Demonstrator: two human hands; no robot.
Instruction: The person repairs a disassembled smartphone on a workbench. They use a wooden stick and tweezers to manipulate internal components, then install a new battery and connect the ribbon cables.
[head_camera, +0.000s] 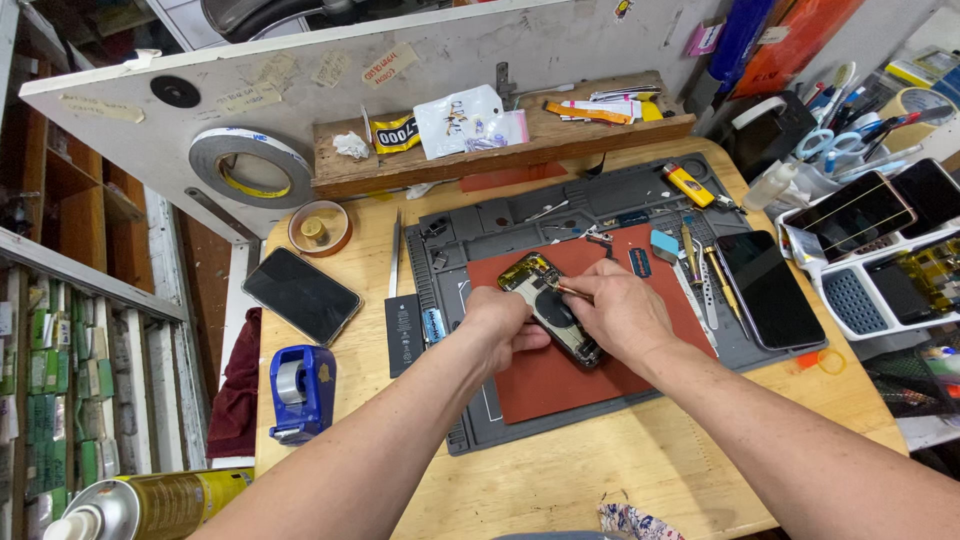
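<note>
An opened phone body (545, 300) lies face down on a red mat (560, 380), its insides showing. My left hand (500, 322) grips the phone's left side and steadies it. Over the phone's right half, my right hand (620, 310) pinches a thin tool (572, 291) whose tip points into the phone's upper middle. The lower end of the phone is hidden under my hands.
A grey work mat (470, 250) lies under the red one. A dark phone (301, 294) and a blue tape dispenser (303, 392) sit at the left, a black battery (404, 332) near my left wrist. Another phone (770, 288) and screwdrivers (720, 275) lie at the right.
</note>
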